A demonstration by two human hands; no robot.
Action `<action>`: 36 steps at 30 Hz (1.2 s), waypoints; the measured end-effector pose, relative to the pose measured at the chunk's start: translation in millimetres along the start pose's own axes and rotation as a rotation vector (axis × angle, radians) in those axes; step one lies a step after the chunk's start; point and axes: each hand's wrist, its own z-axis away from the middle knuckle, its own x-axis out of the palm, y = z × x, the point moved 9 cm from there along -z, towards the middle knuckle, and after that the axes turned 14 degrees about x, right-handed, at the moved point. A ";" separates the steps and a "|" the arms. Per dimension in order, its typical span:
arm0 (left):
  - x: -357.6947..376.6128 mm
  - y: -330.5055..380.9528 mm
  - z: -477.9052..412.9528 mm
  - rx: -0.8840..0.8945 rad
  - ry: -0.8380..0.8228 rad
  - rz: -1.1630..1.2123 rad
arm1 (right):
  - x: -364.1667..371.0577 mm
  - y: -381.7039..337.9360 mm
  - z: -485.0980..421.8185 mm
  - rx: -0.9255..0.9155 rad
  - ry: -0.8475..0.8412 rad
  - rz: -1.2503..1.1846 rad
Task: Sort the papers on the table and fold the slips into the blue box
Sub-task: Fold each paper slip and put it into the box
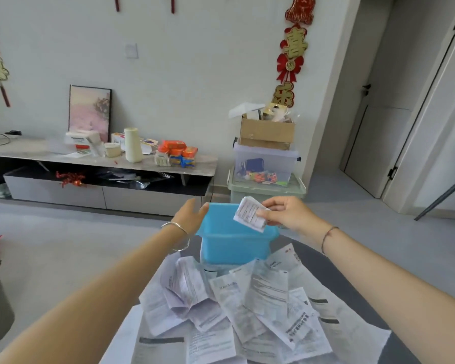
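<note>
The blue box [234,240] stands on the table [352,292] at the far end of the loose papers [247,306]; the left hand [189,215] rests against its left rim, fingers relaxed and holding nothing; the right hand [286,212] pinches a folded slip [250,214] between thumb and fingers, directly above the box opening.

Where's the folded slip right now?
Head view, just right of centre: the folded slip is pinched in the right hand, over the right side of the blue box, beyond the paper pile.
</note>
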 end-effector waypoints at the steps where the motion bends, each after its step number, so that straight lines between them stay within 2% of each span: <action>1: 2.9 -16.2 -6.8 -0.044 0.003 0.023 | 5.2 1.8 -12.7 0.008 -0.005 0.001; 5: 14.5 -50.2 -36.8 -0.076 0.032 0.196 | 26.9 0.8 -59.9 0.010 -0.027 0.070; 12: 31.7 -69.7 -58.1 -0.004 -0.023 0.130 | 48.0 4.0 -98.8 -0.005 -0.094 0.145; 17: 25.1 -48.0 -39.6 0.173 0.088 0.194 | 60.5 13.7 -102.7 0.025 -0.144 0.191; 23: 24.3 -41.7 -10.9 0.358 0.154 0.271 | 94.9 43.0 -101.3 0.105 -0.224 0.372; 28: 25.9 -32.8 -5.4 0.408 0.177 0.228 | 110.4 61.0 -106.7 0.103 -0.155 0.452; 36: 25.4 -38.6 -14.2 0.349 0.173 0.239 | 106.1 56.1 -103.9 0.022 -0.090 0.604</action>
